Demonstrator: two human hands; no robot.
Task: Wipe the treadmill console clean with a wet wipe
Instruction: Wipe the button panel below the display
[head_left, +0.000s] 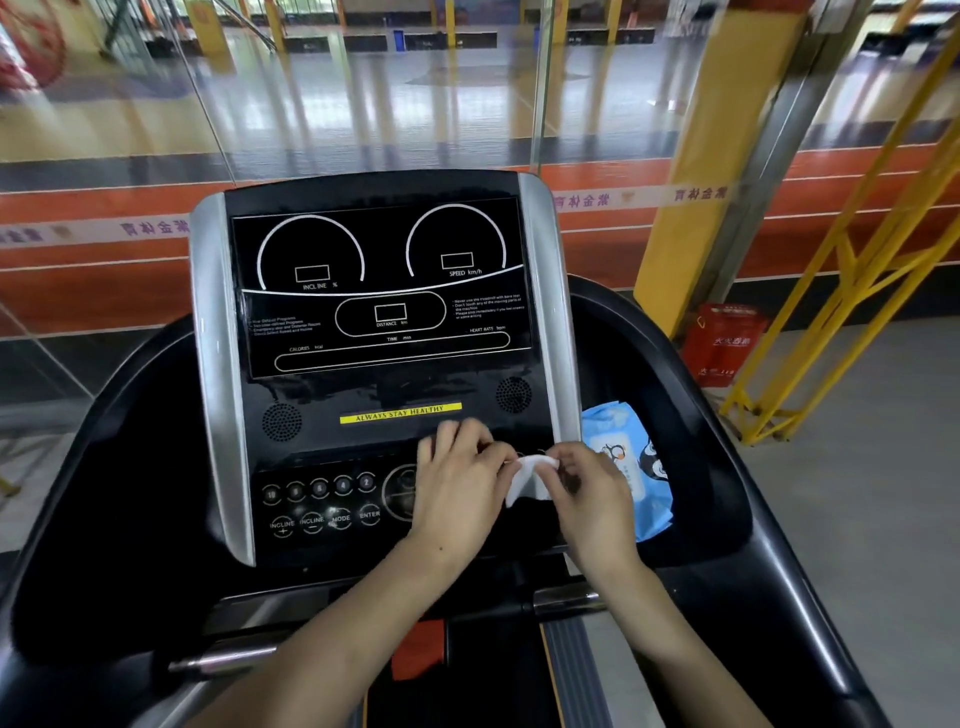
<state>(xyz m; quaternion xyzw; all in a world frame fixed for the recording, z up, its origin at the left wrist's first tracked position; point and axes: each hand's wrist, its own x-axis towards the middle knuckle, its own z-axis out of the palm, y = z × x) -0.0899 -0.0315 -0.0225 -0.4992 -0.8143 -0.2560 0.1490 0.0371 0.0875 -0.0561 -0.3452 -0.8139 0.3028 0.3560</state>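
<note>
Black console (384, 312) facing a glass wall and gym floor, blue wipe pack (631, 467) lying in the right tray, left hand (457, 483) and right hand (592, 493) pinching a white wipe (527, 478) between them, hovering over the buttons (319, 501).

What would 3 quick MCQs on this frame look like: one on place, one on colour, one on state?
1. Where is the wipes pack?
A. left tray
B. right of the console
C. on the belt

2. What colour is the slogan strip?
A. yellow
B. green
C. white

3. What state is the wet wipe in?
A. sealed in the pack
B. flat on the screen
C. held between both hands

Key: B, it lies beside the console, right side; A, black letters on yellow; C, left hand and right hand both pinch it.
</note>
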